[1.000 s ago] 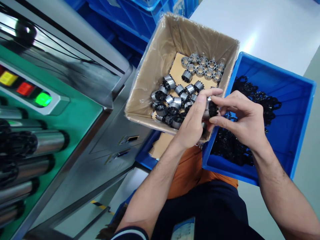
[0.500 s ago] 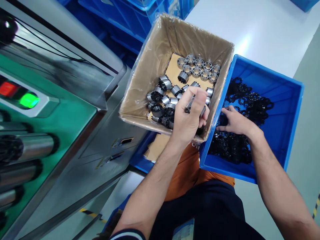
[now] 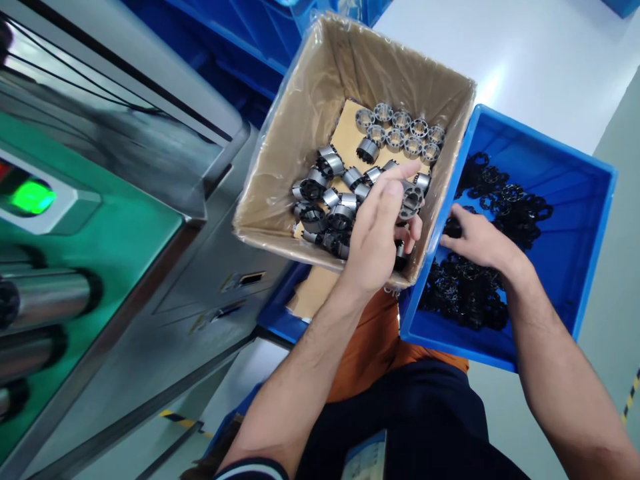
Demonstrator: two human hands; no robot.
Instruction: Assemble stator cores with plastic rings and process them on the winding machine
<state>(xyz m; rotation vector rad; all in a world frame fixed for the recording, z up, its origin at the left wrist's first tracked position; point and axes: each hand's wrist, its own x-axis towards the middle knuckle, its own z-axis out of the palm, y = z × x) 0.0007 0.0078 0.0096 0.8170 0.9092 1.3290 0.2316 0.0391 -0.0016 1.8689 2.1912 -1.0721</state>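
Note:
My left hand (image 3: 380, 227) is over the lined cardboard box (image 3: 290, 133), its fingers round a silver ring part (image 3: 411, 200) whose slotted end faces up. Below it in the box lie several silver cylinders with black ends (image 3: 343, 215), tumbled together. Rows of silver rings (image 3: 395, 139) stand on a cardboard sheet at the far right of the box. Inside the blue bin (image 3: 575, 200), my right hand (image 3: 475, 237) reaches among black slotted rings (image 3: 465, 287). Its thumb and fingers curve around a black piece, partly hidden.
A green machine panel (image 3: 135, 233) with a lit green button (image 3: 33, 197) and metal rollers (image 3: 53, 300) is at the left. Blue crates (image 3: 240, 33) are behind the box. A white table (image 3: 450, 33) extends behind the bin. Cardboard pieces (image 3: 313, 293) lie below the box.
The silver ring in my left hand has turned, so its slotted end shows, and the fingers have loosened and spread. My right hand has shifted slightly right among the black rings.

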